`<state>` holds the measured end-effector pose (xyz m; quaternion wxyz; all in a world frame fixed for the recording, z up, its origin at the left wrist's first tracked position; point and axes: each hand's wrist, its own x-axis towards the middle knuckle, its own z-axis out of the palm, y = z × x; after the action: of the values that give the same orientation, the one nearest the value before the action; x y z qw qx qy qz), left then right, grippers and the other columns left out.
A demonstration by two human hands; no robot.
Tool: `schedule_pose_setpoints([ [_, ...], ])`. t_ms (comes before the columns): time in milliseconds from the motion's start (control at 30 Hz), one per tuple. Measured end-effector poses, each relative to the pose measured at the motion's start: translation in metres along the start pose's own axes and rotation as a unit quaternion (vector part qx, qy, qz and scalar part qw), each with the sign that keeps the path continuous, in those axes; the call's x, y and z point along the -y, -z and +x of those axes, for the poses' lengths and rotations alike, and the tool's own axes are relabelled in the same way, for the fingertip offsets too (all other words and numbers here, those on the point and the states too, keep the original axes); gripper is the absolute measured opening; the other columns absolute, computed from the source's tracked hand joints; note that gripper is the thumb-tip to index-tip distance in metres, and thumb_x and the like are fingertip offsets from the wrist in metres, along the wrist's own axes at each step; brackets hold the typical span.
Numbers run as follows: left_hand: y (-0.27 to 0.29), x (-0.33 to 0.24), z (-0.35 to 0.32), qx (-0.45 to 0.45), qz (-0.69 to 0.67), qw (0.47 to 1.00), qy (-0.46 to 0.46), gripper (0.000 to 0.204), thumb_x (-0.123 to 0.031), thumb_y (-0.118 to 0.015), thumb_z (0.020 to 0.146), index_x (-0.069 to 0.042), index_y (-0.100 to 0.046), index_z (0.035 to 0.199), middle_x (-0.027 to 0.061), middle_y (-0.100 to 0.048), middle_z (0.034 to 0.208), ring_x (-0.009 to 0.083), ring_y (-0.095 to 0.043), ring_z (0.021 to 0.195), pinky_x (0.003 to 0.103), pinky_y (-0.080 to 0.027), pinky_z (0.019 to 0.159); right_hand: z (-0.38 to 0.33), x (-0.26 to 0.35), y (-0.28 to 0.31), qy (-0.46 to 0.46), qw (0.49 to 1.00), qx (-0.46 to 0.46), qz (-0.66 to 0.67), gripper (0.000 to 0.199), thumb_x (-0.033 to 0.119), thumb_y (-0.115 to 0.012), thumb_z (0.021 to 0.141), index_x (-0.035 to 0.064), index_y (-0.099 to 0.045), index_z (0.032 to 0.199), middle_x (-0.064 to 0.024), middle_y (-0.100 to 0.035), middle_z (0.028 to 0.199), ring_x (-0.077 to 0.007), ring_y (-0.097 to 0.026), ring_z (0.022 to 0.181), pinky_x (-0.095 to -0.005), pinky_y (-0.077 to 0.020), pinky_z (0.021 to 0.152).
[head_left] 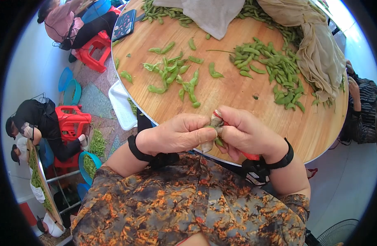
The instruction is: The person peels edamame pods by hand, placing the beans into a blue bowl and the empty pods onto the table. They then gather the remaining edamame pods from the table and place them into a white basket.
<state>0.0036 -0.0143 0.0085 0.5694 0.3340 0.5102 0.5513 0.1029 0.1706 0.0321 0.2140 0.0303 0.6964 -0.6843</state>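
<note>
Close in front of my body, at the near edge of the round wooden table, my two hands meet. My left hand is closed, its thumb and fingers pinching a green soybean pod. From the other side my right hand grips the same pod, fingers curled in. Most of the pod is hidden by the fingers. A greyish wrap with a red edge shows at the fingertips. Beyond my left hand lies a loose group of pods; a larger pile of whole pods sits beyond my right.
A beige cloth and a white cloth cover more pods at the far side. A dark notebook lies at the left rim. Beside the table are a white basket, red stools and seated people.
</note>
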Motion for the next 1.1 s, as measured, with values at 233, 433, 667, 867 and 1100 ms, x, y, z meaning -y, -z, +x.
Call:
schedule_pose_setpoints([
  [233, -0.003, 0.008, 0.004, -0.041, 0.010, 0.998, 0.048, 0.020, -0.024, -0.050, 0.096, -0.005, -0.056, 0.093, -0.0055, -0.049, 0.070, 0.0021, -0.044, 0.057, 0.018, -0.037, 0.051, 0.000, -0.002, 0.000, -0.030, 0.997, 0.005, 0.067, 0.007, 0.007, -0.043, 0.086, 0.0017, -0.046, 0.090, -0.0035, -0.054, 0.063, -0.0103, -0.054, 0.047, -0.0239, -0.0417, 0.041],
  [433, 0.000, 0.005, 0.007, -0.068, -0.022, 0.995, 0.069, 0.015, -0.020, -0.051, 0.093, -0.006, -0.056, 0.093, -0.0058, -0.048, 0.068, 0.0016, -0.044, 0.056, 0.018, -0.036, 0.050, 0.003, -0.014, -0.006, 0.085, 0.983, -0.107, -0.125, 0.009, 0.006, -0.049, 0.085, 0.0021, -0.045, 0.092, -0.0066, -0.055, 0.064, -0.0133, -0.054, 0.049, -0.0274, -0.0420, 0.044],
  [667, 0.000, 0.016, 0.010, -0.115, -0.060, 0.991, 0.030, 0.015, -0.019, -0.051, 0.093, -0.005, -0.057, 0.094, -0.0072, -0.050, 0.070, -0.0003, -0.040, 0.055, 0.017, -0.033, 0.048, 0.006, -0.023, -0.001, 0.190, 0.937, -0.177, -0.233, 0.018, 0.008, -0.056, 0.079, 0.0021, -0.045, 0.092, -0.0132, -0.049, 0.061, -0.0289, -0.053, 0.051, -0.0364, -0.0413, 0.048],
  [867, -0.005, 0.009, 0.012, -0.071, -0.052, 0.996, -0.029, 0.015, -0.020, -0.053, 0.093, -0.006, -0.055, 0.098, -0.0040, -0.054, 0.076, 0.0006, -0.041, 0.058, 0.017, -0.033, 0.050, 0.002, 0.000, 0.003, -0.003, 0.999, -0.049, -0.016, 0.019, 0.000, -0.042, 0.079, 0.0041, -0.048, 0.096, -0.0028, -0.060, 0.073, -0.0062, -0.047, 0.046, -0.0201, -0.0381, 0.042],
  [1100, -0.002, 0.012, 0.008, -0.083, -0.072, 0.993, 0.029, 0.012, -0.017, -0.051, 0.092, -0.007, -0.055, 0.098, -0.0027, -0.055, 0.077, 0.0021, -0.044, 0.059, 0.017, -0.035, 0.052, 0.002, 0.000, 0.005, -0.023, 0.993, -0.034, 0.113, 0.018, 0.001, -0.043, 0.083, 0.0050, -0.047, 0.100, -0.0027, -0.057, 0.072, -0.0053, -0.046, 0.045, -0.0189, -0.0367, 0.040],
])
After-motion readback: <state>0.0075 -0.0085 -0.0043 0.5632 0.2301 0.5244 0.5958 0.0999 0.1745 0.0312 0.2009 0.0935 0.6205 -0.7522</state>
